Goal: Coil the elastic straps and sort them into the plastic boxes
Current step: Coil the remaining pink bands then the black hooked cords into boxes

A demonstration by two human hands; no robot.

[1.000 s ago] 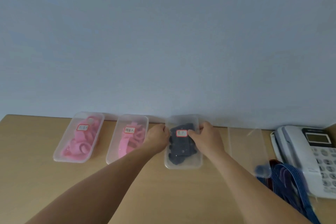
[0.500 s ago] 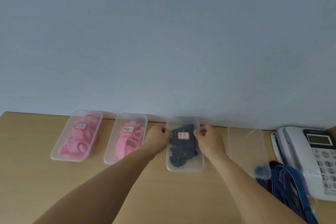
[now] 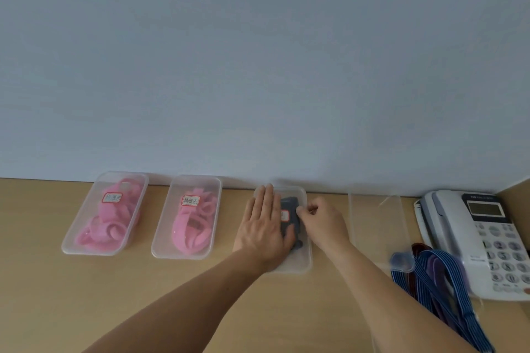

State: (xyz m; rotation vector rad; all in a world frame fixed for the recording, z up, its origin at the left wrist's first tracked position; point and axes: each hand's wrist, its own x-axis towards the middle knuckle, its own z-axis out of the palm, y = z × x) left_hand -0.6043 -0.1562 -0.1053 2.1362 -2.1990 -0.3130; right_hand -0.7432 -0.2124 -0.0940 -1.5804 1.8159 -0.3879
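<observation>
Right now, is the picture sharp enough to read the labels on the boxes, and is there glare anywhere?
In the head view the light is soft and even; the handwritten labels on the two pink-strap boxes are too blurred to read; the far rim of the dark-strap box looks smeared beside the left hand; a faint pale streak crosses the clear container.

Tan wooden tabletop (image 3: 86, 295). Phone (image 3: 476, 241) at the far right. Blue straps (image 3: 438, 281) heaped against the phone's near-left side. Clear box (image 3: 378, 223) just left of the phone. Further left, in a row, apart: dark box (image 3: 298, 266), pink box (image 3: 160, 249), second pink box (image 3: 68, 246), farthest from the phone.
</observation>
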